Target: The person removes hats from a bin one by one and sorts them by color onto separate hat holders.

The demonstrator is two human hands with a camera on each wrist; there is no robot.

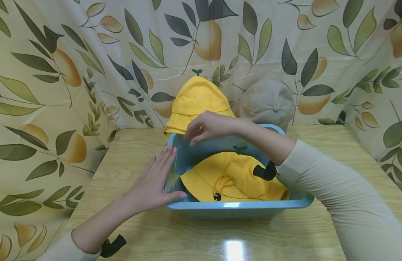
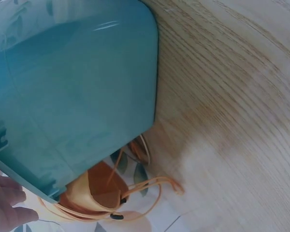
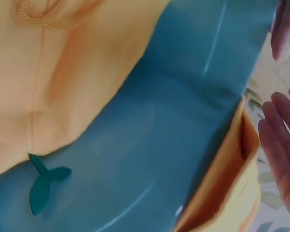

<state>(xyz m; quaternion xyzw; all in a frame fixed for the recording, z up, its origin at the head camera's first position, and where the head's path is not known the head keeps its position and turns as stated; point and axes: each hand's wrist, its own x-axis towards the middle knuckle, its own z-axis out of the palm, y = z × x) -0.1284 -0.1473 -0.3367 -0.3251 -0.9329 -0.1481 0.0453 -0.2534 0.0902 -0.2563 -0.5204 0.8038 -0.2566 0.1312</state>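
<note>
A light-blue plastic bin stands on the wooden table, with a yellow bucket hat lying inside, its drawstring and green sprout showing. My left hand rests on the bin's left rim, fingers straight and thumb over the front corner. Above the back rim, my right hand hangs with loosely bent fingers and nothing in them. It overlaps the brim of a second yellow bucket hat, which sits behind the bin. In the right wrist view, the right hand's fingers appear beside that hat's brim.
A beige cap sits behind the bin, right of the second yellow hat. Patterned cloth with leaves and fruit hangs at the back and sides of the wooden table. Orange-yellow cords trail by the rear hat.
</note>
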